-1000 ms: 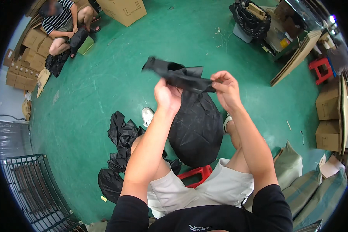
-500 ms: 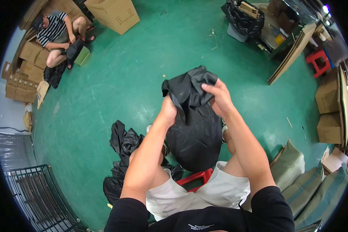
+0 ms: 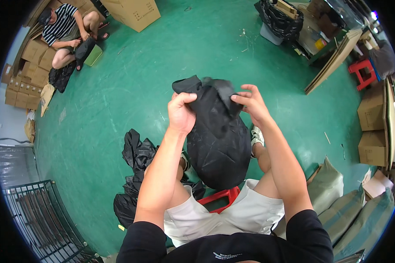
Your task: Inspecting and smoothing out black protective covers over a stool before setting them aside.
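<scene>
A piece of thin black cloth (image 3: 213,98) is stretched between my two hands, its upper edge loose and partly blurred. My left hand (image 3: 182,113) is closed on its left side, thumb laid over the fabric. Thumb and fingertips of my right hand (image 3: 253,105) pinch the right edge, the other fingers raised. Right below the cloth, between my knees, sits a rounded black fabric-covered bundle (image 3: 219,158); whether the two are one piece I cannot tell. Crumpled black cloth (image 3: 138,151) lies in a heap on the floor beside my left leg.
Part of a red stool (image 3: 228,199) shows beneath the bundle. Stuffed sacks (image 3: 331,184) lean at my right, a dark metal rack (image 3: 44,215) stands at lower left. Far left, another person (image 3: 68,28) sits handling black cloth near cardboard boxes (image 3: 35,57). A large carton (image 3: 134,13) stands beyond.
My left hand has moved up and left, its thumb now on top of the cloth. The gathered cloth has been spread wider, and my right hand's fingers have lifted partly off it.
</scene>
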Tool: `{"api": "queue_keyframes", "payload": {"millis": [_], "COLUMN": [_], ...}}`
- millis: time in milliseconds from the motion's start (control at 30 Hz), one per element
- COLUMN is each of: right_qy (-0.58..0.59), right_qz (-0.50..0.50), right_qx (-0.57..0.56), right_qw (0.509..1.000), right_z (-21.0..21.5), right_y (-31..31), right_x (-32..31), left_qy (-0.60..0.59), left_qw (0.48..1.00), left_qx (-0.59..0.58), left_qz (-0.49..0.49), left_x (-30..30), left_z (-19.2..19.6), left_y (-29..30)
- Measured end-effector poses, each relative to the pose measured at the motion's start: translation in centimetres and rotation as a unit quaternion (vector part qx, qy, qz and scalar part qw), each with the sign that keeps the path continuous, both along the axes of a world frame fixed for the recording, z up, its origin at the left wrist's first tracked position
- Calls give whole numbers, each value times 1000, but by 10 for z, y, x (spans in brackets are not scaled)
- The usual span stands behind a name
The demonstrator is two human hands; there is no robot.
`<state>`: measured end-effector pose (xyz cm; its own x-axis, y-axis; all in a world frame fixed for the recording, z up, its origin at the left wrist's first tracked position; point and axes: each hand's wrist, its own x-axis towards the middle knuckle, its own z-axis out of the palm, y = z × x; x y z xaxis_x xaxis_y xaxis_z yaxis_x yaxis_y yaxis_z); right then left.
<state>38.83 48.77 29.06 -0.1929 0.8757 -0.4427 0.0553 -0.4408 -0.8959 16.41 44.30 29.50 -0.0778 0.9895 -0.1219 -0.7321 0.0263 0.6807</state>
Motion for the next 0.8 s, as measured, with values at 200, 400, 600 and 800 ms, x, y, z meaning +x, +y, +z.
{"api": "queue_keyframes", "payload": {"millis": [200, 400, 600, 800], "right_qy": [58, 3, 168, 390], "right_qz": [100, -24, -180, -175], "right_qx": [190, 221, 62, -21], "right_qw": [975, 975, 967, 904], "right_z": [-25, -64, -42, -5], "right_y": [-17, -11, 16, 22], "right_x": [-31, -41, -15, 5], "left_qy": [79, 62, -14, 35], "left_qw": [995, 987, 989, 994], "left_qx": [50, 59, 82, 105], "left_qz": [-38, -134, -120, 7], "left_x": [13, 7, -16, -48], "left_z": [-1, -10, 2, -5], "left_y": [-16, -19, -11, -1]}}
